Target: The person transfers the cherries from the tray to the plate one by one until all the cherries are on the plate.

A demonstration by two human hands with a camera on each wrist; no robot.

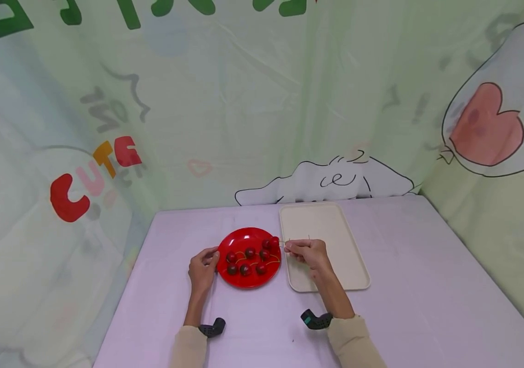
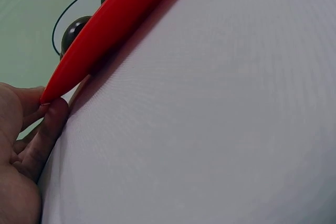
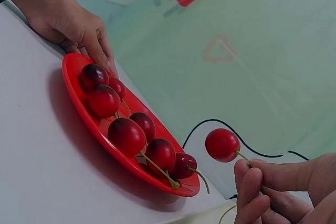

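Holding plate [image 1: 245, 235] and 1 cherry [image 3: 222, 145].

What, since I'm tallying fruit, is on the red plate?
Seven cherries lie on the red plate; the plate surface directly beneath them is covered and can't be seen.

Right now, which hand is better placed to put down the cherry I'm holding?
Your right hand, I'd judge: it pinches that cherry by its stem, near the red plate and beige tray. Your left hand grips the plate's left rim.
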